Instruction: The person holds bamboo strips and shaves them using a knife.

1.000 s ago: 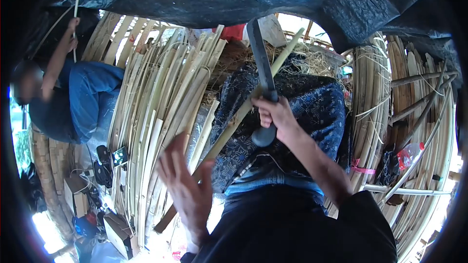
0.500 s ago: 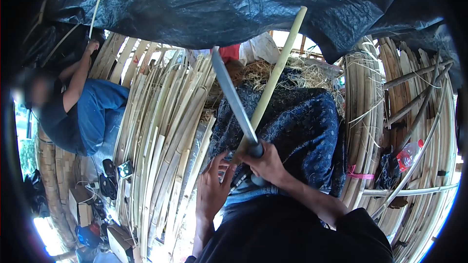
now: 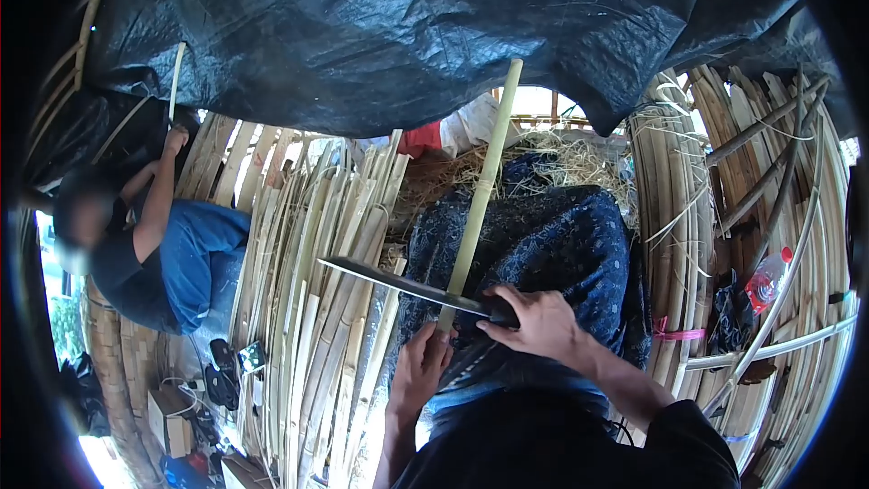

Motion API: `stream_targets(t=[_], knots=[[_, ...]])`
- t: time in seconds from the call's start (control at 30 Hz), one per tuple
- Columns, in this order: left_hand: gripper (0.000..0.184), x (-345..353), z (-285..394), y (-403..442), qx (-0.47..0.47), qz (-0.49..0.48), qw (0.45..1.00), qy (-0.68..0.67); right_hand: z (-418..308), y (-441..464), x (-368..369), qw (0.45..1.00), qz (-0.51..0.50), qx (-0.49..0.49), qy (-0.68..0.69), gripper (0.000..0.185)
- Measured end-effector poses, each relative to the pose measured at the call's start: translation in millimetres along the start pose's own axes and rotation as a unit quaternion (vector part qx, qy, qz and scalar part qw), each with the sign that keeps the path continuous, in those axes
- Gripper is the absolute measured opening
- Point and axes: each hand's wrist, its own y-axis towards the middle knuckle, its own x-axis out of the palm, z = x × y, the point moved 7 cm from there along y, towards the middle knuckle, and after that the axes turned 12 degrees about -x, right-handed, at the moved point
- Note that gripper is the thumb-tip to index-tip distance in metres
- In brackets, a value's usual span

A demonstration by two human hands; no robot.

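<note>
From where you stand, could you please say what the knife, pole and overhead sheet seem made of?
Knife blade: probably steel, its edge glinting; dark handle, material unclear. Pole: likely bamboo, smooth and pale green, with a faint node ring. Sheet: apparently plastic, dark, glossy, creased.

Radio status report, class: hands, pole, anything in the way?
Left hand holding bamboo pole low down. Right hand gripping knife, blade across pole. Left hand close below blade.

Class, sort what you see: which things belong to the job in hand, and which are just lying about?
In the job:
- long knife, in the right hand
- pale pole, in the left hand
- patterned lap cloth, probably

Apparently lying about:
- red-capped bottle
- cardboard box
- red cloth
</note>
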Motion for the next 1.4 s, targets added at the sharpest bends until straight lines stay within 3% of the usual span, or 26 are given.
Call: stream_targets(t=[0.13, 0.17, 0.27, 0.4, 0.47, 0.53, 0.63, 0.67, 0.73, 0.77, 0.8, 0.9, 1.0, 1.07, 1.13, 1.2, 1.33, 1.37, 1.4], knots=[[0.017, 3, -27, -9, -0.072, -0.008, 0.996, 0.048, 20, -4, -18, 0.998, -0.013, -0.046, -0.04, 0.041], [0.019, 2, -35, -9, -0.015, 0.01, 0.997, 0.08, 26, -4, -23, 0.999, -0.033, -0.015, -0.034, 0.042], [0.02, 5, -26, -25, -0.06, 0.028, 0.986, 0.15, 53, -17, -13, 0.99, -0.119, 0.005, -0.078, 0.042], [0.02, 0, -33, -35, -0.047, 0.047, 0.988, 0.141, 35, -11, -24, 0.985, -0.145, -0.072, -0.053, 0.045], [0.02, -5, -26, -39, -0.032, 0.063, 0.988, 0.137, 25, -5, -32, 0.984, -0.154, -0.081, -0.026, 0.045], [0.021, -10, -17, -39, -0.014, 0.08, 0.988, 0.134, 22, -2, -32, 0.978, -0.178, -0.03, 0.1, 0.047], [0.022, -14, -8, -35, 0.024, 0.109, 0.98, 0.167, 26, -9, -17, 0.981, -0.187, -0.043, -0.009, 0.045], [0.023, -16, -9, -32, 0.031, 0.117, 0.978, 0.168, 26, -10, -15, 0.982, -0.184, -0.044, -0.012, 0.045], [0.024, -20, -9, -31, 0.041, 0.125, 0.976, 0.171, 18, -1, -36, 0.977, -0.071, -0.068, -0.189, 0.042], [0.024, -22, -9, -31, 0.032, 0.134, 0.975, 0.173, 23, 1, -44, 0.96, -0.1, -0.034, -0.26, 0.042], [0.025, -25, -8, -31, 0.022, 0.143, 0.974, 0.174, 33, -1, -49, 0.955, -0.064, -0.027, -0.288, 0.042], [0.026, -26, 5, -36, 0.042, 0.175, 0.968, 0.177, 41, -1, -67, 0.96, -0.002, -0.054, -0.273, 0.043], [0.028, -27, 4, -34, 0.064, 0.185, 0.961, 0.194, 47, -13, -58, 0.97, -0.07, 0.024, -0.232, 0.049], [0.028, -25, 0, -33, 0.075, 0.182, 0.962, 0.192, 43, -20, -57, 0.966, -0.021, -0.063, -0.251, 0.049], [0.028, -24, 2, -33, 0.084, 0.179, 0.961, 0.193, 52, -13, -76, 0.95, -0.06, -0.021, -0.306, 0.046], [0.028, -22, 11, -42, 0.104, 0.187, 0.951, 0.225, 81, -9, -99, 0.959, 0.002, 0.074, -0.273, 0.036], [0.028, -17, 10, -36, 0.095, 0.186, 0.953, 0.219, 64, -7, -94, 0.962, 0.014, 0.038, -0.269, 0.027], [0.028, -17, 10, -37, 0.094, 0.185, 0.955, 0.212, 56, -10, -87, 0.961, 0.042, -0.057, -0.268, 0.024], [0.027, -18, 11, -37, 0.093, 0.185, 0.957, 0.205, 56, -13, -77, 0.961, -0.028, -0.036, -0.274, 0.023]])
